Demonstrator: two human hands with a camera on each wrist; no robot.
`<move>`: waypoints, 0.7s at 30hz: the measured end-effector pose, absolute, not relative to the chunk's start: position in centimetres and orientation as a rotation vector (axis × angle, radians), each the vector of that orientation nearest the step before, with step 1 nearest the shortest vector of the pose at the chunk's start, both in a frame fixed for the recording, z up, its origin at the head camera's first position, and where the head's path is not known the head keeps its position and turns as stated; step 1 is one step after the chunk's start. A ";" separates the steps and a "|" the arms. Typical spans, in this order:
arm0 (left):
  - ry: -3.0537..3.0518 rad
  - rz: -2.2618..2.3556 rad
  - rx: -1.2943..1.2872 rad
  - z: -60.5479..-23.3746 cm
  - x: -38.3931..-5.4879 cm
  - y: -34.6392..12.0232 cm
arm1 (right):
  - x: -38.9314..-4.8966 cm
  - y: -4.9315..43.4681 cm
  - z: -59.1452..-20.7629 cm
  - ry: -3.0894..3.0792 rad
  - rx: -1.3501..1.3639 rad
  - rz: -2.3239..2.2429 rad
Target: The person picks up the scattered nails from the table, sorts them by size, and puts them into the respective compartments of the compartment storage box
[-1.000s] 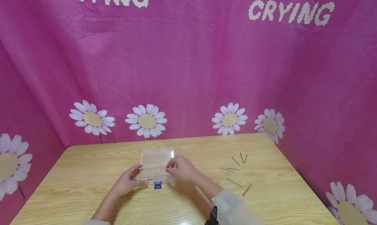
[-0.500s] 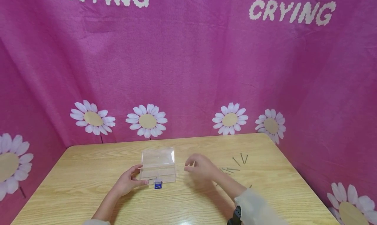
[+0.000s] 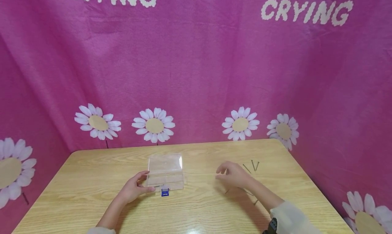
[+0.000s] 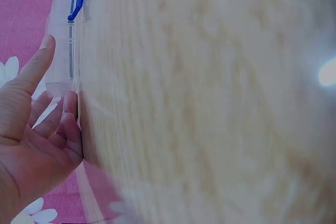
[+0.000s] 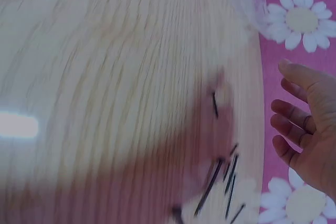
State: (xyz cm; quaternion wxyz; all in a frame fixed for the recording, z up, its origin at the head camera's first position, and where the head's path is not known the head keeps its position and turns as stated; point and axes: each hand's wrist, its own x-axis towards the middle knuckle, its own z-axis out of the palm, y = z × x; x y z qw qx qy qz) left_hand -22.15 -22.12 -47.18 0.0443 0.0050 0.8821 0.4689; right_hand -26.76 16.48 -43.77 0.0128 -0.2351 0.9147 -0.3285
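Note:
A clear plastic box (image 3: 165, 179) with a blue latch (image 3: 165, 192) lies on the table, its lid (image 3: 165, 162) tipped back. My left hand (image 3: 133, 189) holds its left side, thumb at the front corner and fingers round the side. In the left wrist view a thin dark nail (image 4: 71, 59) shows through the wall of the box. My right hand (image 3: 234, 174) hovers to the right of the box with fingers loosely bent and nothing between them. Below it lie several dark nails (image 5: 210, 187), some hidden in the head view by the hand and forearm.
Three nails (image 3: 252, 166) lie farther back on the wooden table (image 3: 101, 172), right of my right hand. A pink curtain (image 3: 196, 74) with daisies and lettering surrounds the table's back and sides.
My right hand has drawn away from the box and moved right, over the nails. The left hand has stayed on the box.

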 end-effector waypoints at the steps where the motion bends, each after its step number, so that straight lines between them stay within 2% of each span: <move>1: 2.700 1.429 0.018 -47.2 -22.1 -22.1 | -26.8 17.0 -43.8 2.844 -0.751 -1.025; 12: 2.679 1.481 0.056 -47.4 -22.3 -22.2 | -26.6 22.0 -44.9 2.817 -0.755 -0.979; 21: 2.668 1.486 0.050 -47.3 -22.2 -22.3 | -26.1 24.1 -45.3 2.739 -0.763 -0.973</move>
